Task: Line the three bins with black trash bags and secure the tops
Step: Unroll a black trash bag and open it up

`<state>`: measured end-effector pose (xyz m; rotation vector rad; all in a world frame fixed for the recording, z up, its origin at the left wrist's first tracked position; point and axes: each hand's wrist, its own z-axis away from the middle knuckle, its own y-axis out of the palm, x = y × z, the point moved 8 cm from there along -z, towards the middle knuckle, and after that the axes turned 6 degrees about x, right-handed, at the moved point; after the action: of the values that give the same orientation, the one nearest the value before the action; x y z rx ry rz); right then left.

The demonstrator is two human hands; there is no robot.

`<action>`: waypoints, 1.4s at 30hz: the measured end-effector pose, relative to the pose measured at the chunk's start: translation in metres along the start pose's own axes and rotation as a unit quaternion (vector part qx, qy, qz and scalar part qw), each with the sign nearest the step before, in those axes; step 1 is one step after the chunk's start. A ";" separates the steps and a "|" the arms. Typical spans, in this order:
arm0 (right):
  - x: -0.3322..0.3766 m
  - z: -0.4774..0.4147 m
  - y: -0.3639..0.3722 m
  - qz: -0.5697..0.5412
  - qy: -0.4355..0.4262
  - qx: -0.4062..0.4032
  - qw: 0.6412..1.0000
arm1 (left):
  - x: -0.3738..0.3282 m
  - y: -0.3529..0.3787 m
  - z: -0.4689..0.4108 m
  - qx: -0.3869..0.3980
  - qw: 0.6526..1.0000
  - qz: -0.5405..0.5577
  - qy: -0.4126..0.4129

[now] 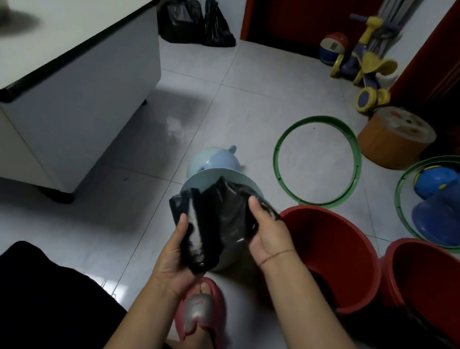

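Observation:
A folded black trash bag (215,220) is held over a pale blue bin (200,178) that stands on the floor in front of me. My left hand (175,259) grips the bag's lower left edge. My right hand (267,232) pinches its upper right edge. Two red bins (334,252) (442,283) stand to the right, with black plastic lying low at their near sides. Two green rim rings (318,160) (446,201) lie on the floor behind them.
A white low table (69,56) stands at the left. A pale blue lid (219,159) lies behind the blue bin. An orange stool (396,138), blue toys (454,206), a ride-on toy (365,66) and black bags (196,22) fill the back. My slippered foot (200,306) is below my hands.

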<state>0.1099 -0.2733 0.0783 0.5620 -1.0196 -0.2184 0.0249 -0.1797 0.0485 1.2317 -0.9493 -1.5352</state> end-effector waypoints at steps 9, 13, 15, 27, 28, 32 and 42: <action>0.007 -0.002 0.019 0.071 0.027 0.131 0.988 | -0.018 -0.009 -0.001 -0.029 0.999 -0.012 0.030; -0.027 0.006 0.021 0.086 -0.003 0.086 0.993 | -0.006 0.005 0.002 0.024 0.999 -0.041 -0.005; -0.018 0.002 0.019 0.068 -0.016 0.052 0.996 | -0.008 0.000 0.003 0.018 0.999 -0.040 0.000; 0.083 -0.021 0.094 0.043 -0.045 0.114 0.991 | -0.091 0.017 0.004 -0.007 0.993 -0.079 0.092; 0.086 -0.020 0.108 0.034 -0.049 0.126 0.990 | -0.107 0.026 0.009 0.005 0.990 -0.096 0.106; 0.095 -0.021 0.142 -0.007 -0.061 0.142 0.988 | -0.166 0.027 0.031 -0.005 0.981 -0.131 0.144; 0.095 -0.042 0.126 -0.037 -0.068 0.080 0.994 | -0.214 -0.034 0.030 -0.167 0.961 -0.207 0.082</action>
<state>0.1846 -0.1938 0.1997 0.7399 -1.1554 -0.2436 0.0058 0.0356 0.0802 1.3364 -0.3128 -1.7914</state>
